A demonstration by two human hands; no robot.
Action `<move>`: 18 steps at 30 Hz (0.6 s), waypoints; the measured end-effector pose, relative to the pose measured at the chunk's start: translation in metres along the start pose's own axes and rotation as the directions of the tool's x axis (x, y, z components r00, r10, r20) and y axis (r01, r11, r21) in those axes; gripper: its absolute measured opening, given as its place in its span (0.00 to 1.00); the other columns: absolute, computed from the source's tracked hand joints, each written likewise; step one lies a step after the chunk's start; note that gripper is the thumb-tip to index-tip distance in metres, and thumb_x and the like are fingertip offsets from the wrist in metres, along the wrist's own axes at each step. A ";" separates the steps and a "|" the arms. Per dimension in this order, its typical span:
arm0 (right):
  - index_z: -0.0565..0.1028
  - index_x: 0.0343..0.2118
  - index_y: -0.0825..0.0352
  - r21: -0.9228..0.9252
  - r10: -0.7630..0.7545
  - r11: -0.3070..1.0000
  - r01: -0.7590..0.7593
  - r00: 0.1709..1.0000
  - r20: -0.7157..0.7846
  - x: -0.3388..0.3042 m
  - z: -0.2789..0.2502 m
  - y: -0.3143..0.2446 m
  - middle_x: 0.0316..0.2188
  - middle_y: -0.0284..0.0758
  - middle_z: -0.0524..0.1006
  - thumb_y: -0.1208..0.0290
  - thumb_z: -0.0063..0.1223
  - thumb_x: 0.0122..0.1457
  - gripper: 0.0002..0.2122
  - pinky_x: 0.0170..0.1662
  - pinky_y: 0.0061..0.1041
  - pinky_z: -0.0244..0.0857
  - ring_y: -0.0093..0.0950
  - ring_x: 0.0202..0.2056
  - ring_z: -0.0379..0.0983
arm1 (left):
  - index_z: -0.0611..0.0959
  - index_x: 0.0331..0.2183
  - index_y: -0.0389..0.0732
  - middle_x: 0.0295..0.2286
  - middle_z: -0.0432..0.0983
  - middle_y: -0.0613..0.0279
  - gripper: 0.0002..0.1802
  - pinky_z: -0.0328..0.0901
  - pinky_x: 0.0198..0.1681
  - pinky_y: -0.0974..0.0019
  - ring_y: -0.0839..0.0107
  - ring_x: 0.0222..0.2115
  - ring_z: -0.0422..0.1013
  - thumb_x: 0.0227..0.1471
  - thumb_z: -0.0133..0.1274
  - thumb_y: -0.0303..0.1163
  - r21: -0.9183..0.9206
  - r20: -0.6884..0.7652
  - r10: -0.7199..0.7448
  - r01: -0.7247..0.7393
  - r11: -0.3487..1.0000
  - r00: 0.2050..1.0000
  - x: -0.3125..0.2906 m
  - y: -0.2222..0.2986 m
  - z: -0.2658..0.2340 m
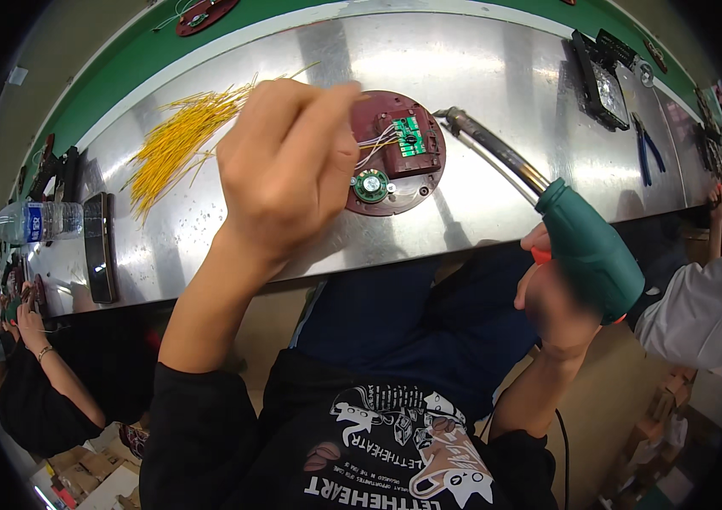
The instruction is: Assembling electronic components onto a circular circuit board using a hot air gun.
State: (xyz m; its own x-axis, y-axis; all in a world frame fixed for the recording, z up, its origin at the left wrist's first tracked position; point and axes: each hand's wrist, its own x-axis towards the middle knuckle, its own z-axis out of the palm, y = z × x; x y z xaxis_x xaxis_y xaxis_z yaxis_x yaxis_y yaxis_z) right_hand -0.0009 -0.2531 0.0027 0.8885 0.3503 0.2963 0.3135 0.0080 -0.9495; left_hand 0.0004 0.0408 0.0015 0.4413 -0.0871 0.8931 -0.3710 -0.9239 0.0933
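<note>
My right hand (552,310) is wrapped round the handle of a green soldering gun (586,242), whose long metal barrel points left and away. Its tip sits just beside the far right edge of a dark red round housing (412,189) lying on the bench. In the housing are a green circuit board (409,138) and a small round speaker (370,184), with thin white and yellow wires (382,143) running between them. Over the housing's left side, my left hand (284,166) is raised with its fingers pinched together. Whatever they hold is hidden from view.
Loose yellow wires (178,144) lie bunched on the metal bench (480,208) at left. Farther left are a phone (99,246) and a water bottle (42,223). Blue-handled pliers (648,153) and a black box (601,85) lie at right. Other people sit on both sides.
</note>
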 end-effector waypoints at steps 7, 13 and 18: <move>0.71 0.48 0.82 0.049 0.048 0.998 -0.047 0.999 -0.013 -0.009 0.002 0.003 0.39 0.53 0.76 0.79 0.52 0.57 0.17 0.19 0.22 0.68 0.26 0.15 0.69 | 0.85 0.33 0.33 0.23 0.76 0.57 0.12 0.67 0.26 0.66 0.63 0.23 0.73 0.41 0.63 0.17 -0.144 0.132 0.130 -0.110 0.983 0.983 -0.001 0.005 0.000; 0.71 0.48 0.83 0.058 0.058 0.997 -0.057 0.998 -0.012 -0.009 0.001 0.006 0.39 0.53 0.76 0.79 0.52 0.57 0.17 0.20 0.23 0.68 0.26 0.15 0.69 | 0.84 0.31 0.35 0.23 0.75 0.59 0.10 0.66 0.24 0.64 0.63 0.22 0.72 0.40 0.63 0.18 -0.061 0.341 0.025 -0.004 0.998 0.940 -0.008 0.020 -0.002; 0.70 0.49 0.83 0.009 0.088 0.996 -0.088 0.995 0.051 -0.008 -0.001 0.003 0.38 0.53 0.76 0.78 0.52 0.57 0.18 0.20 0.23 0.68 0.26 0.15 0.69 | 0.83 0.29 0.36 0.22 0.74 0.60 0.08 0.66 0.23 0.63 0.64 0.21 0.72 0.41 0.62 0.20 -0.046 0.391 -0.004 0.024 0.999 0.920 -0.010 0.020 -0.001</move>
State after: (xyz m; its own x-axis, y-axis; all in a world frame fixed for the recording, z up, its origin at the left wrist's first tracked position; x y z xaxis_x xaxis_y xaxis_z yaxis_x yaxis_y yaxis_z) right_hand -0.0063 -0.2569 -0.0019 0.8943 0.3971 0.2062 0.2307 -0.0145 -0.9729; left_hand -0.0125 0.0233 -0.0055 0.7274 -0.2217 0.6494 -0.3974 -0.9076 0.1353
